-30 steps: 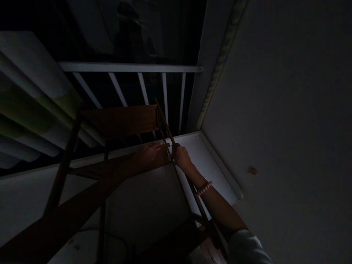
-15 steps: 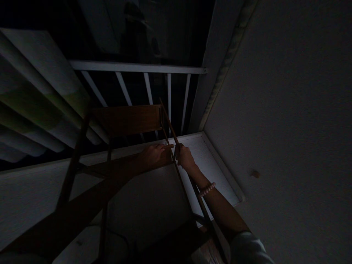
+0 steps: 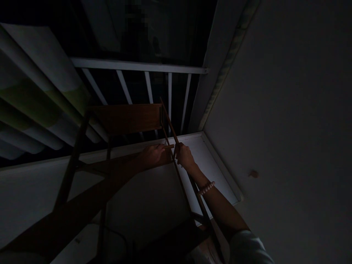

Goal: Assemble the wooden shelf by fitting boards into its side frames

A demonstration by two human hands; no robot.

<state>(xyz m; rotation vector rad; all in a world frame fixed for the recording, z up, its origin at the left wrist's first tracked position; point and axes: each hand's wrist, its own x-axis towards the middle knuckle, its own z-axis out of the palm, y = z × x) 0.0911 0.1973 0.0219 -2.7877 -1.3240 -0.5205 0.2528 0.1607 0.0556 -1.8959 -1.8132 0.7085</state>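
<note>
In dim light a dark wooden shelf rack (image 3: 125, 118) stands before me, its right side post (image 3: 169, 126) slanting down. My left hand (image 3: 154, 156) is curled on the right end of the middle shelf board (image 3: 110, 165), fingers closed on its edge. My right hand (image 3: 184, 157), with a bead bracelet (image 3: 205, 188) on the wrist, is closed round the side post where that board meets it. The two hands almost touch at this joint.
A white railing (image 3: 137, 66) with vertical bars runs behind the rack. A pale wall (image 3: 288, 128) fills the right, with a white ledge (image 3: 217, 165) at its foot. Folded pale and green curtain (image 3: 35, 99) hangs at the left. A lower shelf (image 3: 170, 242) lies in shadow.
Hands stay at the same joint of the rack. The view has shifted slightly, so everything sits a little further right than one second ago.
</note>
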